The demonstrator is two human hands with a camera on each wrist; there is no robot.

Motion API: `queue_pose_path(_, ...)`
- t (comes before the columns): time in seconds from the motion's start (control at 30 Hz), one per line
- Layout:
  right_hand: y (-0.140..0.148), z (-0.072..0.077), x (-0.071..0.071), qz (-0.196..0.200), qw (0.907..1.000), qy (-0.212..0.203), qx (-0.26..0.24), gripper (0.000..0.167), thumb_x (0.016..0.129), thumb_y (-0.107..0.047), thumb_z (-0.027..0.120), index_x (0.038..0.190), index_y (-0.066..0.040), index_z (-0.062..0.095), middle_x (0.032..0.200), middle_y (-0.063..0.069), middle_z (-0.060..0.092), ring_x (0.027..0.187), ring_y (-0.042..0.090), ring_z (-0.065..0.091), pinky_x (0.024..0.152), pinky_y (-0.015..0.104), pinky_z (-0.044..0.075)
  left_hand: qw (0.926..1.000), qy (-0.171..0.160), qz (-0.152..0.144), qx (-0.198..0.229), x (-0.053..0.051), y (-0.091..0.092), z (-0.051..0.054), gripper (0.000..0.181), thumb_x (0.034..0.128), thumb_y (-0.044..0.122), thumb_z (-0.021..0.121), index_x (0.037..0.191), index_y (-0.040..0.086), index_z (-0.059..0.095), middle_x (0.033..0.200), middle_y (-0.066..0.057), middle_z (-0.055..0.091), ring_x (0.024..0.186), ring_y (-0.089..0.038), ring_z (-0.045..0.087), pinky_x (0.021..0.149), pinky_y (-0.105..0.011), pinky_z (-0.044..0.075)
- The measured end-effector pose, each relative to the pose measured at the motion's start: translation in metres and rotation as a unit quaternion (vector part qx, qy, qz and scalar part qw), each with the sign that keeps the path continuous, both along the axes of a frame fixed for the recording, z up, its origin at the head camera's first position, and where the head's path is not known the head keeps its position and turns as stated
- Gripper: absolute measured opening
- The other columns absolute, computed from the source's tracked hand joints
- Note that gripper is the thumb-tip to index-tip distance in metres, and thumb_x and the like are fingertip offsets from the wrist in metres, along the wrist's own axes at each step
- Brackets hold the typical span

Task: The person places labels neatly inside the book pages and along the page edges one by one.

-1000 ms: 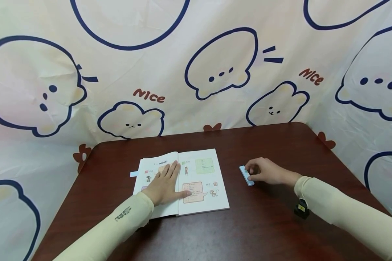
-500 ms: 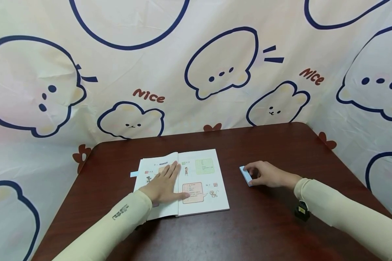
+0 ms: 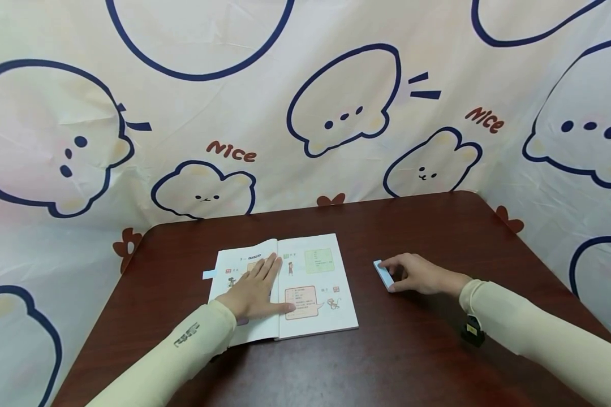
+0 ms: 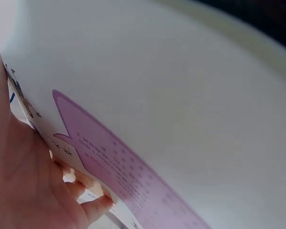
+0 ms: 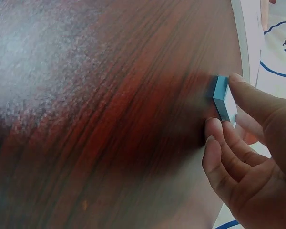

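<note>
An open book (image 3: 333, 321) with printed text and small drawings lies on the table. My left hand (image 3: 252, 295) rests flat across its left page and fold, fingers spread, thumb on the right page. In the left wrist view a raised page (image 4: 157, 95) with a purple text box fills most of the picture beside the palm. To the right of the book, my right hand (image 3: 422, 275) grips a narrow light-blue pad (image 3: 382, 276), apparently sticky notes, between thumb and fingers. The right wrist view shows the thumb at one end of the pad (image 5: 221, 93).
A light-blue paper tab (image 3: 209, 275) sticks out from the book's left edge. The dark brown table (image 3: 412, 362) meets a cartoon-printed cloth (image 3: 270, 113) at the back and sides.
The right hand's thumb and fingers have spread along the pad and now hold it at its ends. The pad has barely moved. The left hand stays on the book.
</note>
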State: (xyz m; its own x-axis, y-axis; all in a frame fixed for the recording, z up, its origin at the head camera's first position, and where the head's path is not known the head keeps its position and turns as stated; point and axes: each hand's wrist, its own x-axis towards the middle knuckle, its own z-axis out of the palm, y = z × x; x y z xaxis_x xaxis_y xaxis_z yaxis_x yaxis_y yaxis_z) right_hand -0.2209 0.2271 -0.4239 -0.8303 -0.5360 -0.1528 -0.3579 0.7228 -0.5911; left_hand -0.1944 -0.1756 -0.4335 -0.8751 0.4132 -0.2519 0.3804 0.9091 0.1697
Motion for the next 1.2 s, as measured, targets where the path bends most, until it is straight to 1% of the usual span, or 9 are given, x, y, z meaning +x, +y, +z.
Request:
queue_pose_path(0.2, -0.0001, -0.0017, 0.0015, -0.008, 0.9999, 0.006, -0.002, 0.048, 0.086, -0.017, 0.081, 0.128, -0.001, 0.066, 0.101, 0.007, 0.064, 0.077, 0.012, 0.055, 0.069, 0.024, 0.049, 1.0000, 0.002, 0.005, 0.002, 0.0000, 0.0004, -0.0018, 0.117, 0.0843, 0.082, 0.052, 0.164, 0.008, 0.008, 0.173, -0.011, 0.003, 0.159, -0.037, 0.011, 0.124, -0.058, 0.024)
queue_pose_path(0.5, -0.0012, -0.0056, 0.0017, -0.021, 0.9997, 0.012, -0.009, 0.045, 0.086, -0.015, 0.081, 0.126, -0.001, 0.066, 0.098, 0.005, 0.062, 0.074, 0.012, 0.054, 0.066, 0.023, 0.048, 1.0000, 0.002, 0.008, 0.001, 0.0007, 0.0007, -0.0018, 0.117, 0.0841, 0.082, 0.052, 0.164, 0.009, 0.007, 0.173, -0.011, 0.002, 0.159, -0.036, 0.010, 0.123, -0.058, 0.024)
queue_pose_path(0.83, -0.0017, -0.0053, 0.0011, -0.018, 0.9995, 0.023, -0.014, 0.040, 0.087, -0.013, 0.079, 0.123, 0.000, 0.067, 0.096, 0.005, 0.063, 0.074, 0.012, 0.055, 0.066, 0.023, 0.049, 0.9999, 0.000, 0.010, 0.001, 0.0008, 0.0005, -0.0013, 0.116, 0.0843, 0.082, 0.052, 0.164, 0.009, 0.007, 0.173, -0.010, 0.002, 0.159, -0.036, 0.010, 0.123, -0.059, 0.024)
queue_pose_path(1.07, -0.0029, -0.0066, -0.0003, -0.015, 0.9979, 0.062, 0.006, 0.029, 0.092, -0.018, 0.075, 0.117, -0.005, 0.070, 0.094, 0.002, 0.067, 0.075, 0.008, 0.057, 0.067, 0.023, 0.049, 0.9999, -0.001, 0.011, 0.000, 0.0011, 0.0013, 0.0004, 0.116, 0.0851, 0.081, 0.051, 0.164, 0.009, 0.007, 0.173, -0.011, 0.002, 0.159, -0.036, 0.010, 0.124, -0.058, 0.022)
queue_pose_path(1.2, -0.0052, -0.0063, 0.0003, -0.013, 0.9943, 0.100, 0.034, 0.028, 0.095, -0.026, 0.072, 0.117, -0.008, 0.072, 0.101, 0.002, 0.072, 0.084, 0.011, 0.061, 0.075, 0.031, 0.053, 0.9999, -0.004, 0.013, 0.000, 0.0018, 0.0013, 0.0010, 0.116, 0.0850, 0.081, 0.051, 0.164, 0.009, 0.007, 0.173, -0.011, 0.002, 0.159, -0.036, 0.009, 0.124, -0.058, 0.022)
